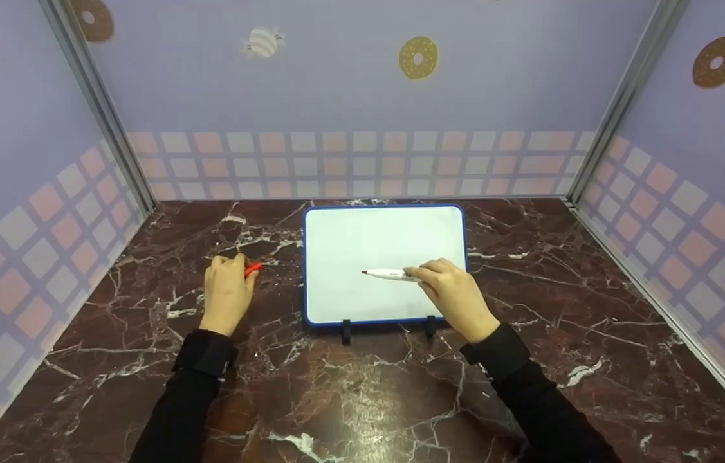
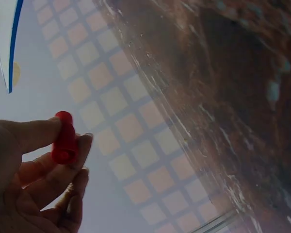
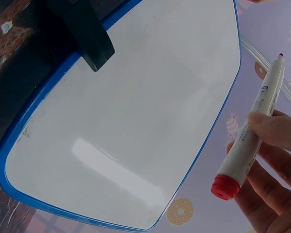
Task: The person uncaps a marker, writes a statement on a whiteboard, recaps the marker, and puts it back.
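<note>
A white marker (image 1: 388,274) with a red tip and red end plug is pinched between thumb and fingers of my right hand (image 1: 455,294). In the right wrist view the uncapped marker (image 3: 252,121) slants up beside the whiteboard (image 3: 136,97), apart from its surface. My left hand (image 1: 228,290) pinches a red marker cap (image 1: 252,269) left of the board; the left wrist view shows the hollow end of the cap (image 2: 64,141) turned toward the camera. The blue-framed whiteboard (image 1: 343,257) stands between the hands, with no writing visible on it.
Two black stand feet (image 1: 346,331) hold the board's lower edge on the dark red marbled table (image 1: 311,399). Purple walls (image 1: 336,83) with checks and donut pictures close in the back and both sides.
</note>
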`<state>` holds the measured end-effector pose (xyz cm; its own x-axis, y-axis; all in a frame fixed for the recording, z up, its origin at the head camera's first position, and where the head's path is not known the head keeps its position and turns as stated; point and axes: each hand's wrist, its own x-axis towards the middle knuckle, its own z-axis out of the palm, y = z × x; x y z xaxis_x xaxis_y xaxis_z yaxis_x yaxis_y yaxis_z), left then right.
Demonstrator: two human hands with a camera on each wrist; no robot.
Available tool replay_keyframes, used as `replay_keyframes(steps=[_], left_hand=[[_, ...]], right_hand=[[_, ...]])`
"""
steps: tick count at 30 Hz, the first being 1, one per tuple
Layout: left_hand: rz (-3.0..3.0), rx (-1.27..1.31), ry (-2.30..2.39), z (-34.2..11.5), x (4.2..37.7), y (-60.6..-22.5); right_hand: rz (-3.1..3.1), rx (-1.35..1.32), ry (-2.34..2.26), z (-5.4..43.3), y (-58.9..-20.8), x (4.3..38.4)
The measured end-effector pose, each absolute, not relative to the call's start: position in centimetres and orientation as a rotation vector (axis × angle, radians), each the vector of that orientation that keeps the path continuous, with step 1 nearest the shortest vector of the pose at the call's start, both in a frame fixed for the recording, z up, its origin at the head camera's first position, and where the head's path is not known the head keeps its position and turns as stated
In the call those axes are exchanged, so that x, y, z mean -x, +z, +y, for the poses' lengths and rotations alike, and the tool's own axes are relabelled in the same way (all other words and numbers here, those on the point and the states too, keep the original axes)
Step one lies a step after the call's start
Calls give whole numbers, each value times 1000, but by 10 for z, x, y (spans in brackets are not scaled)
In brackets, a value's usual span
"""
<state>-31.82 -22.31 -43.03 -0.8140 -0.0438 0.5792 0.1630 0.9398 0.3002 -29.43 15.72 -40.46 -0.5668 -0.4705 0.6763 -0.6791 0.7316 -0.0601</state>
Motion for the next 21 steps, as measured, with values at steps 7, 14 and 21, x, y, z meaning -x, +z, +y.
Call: replay_keyframes(steps=[7,14,21], left_hand=[[-2609,58,-361,-224,317,-441],[-2633,85,-398,-223,314,-445],[-2762,46,-428,-224,311,-443]], right_hand=[[-2271,-875,412,156,-405,294],[-2269,-885,410,154,-404,294],[-2278,-889,392,154,-404,293]])
